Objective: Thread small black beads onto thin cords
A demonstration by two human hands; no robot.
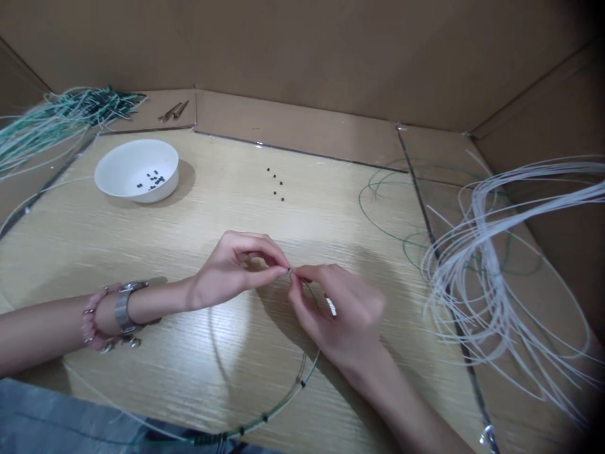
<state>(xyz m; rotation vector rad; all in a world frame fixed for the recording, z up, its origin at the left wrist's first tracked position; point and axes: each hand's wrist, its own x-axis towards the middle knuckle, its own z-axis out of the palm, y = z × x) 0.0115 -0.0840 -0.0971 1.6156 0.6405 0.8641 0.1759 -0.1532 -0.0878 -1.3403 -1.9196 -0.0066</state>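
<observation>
My left hand (pixel 239 261) is closed in a pinch, a tiny dark bead (pixel 289 270) between thumb and forefinger. Touching it from the other side is my right hand (pixel 343 309), its thumb and forefinger pressed together on a thin green cord. The cord (pixel 316 362) comes out below my right hand and curves down to the front edge. Spaced dark beads (pixel 265 417) sit along it, with a dense row of them (pixel 210 438) at the bottom. The cord's tip is hidden by my fingers. Several loose dark beads (pixel 281 183) lie beyond my hands.
A white bowl (pixel 111 173) with some dark beads stands at the back left. Behind it lie a bundle of green and white strands (pixel 94 110) and pointed metal pieces (pixel 174 111). Coiled white cords (pixel 491 252) spread over the right side. Cardboard walls (pixel 293 57) surround the table.
</observation>
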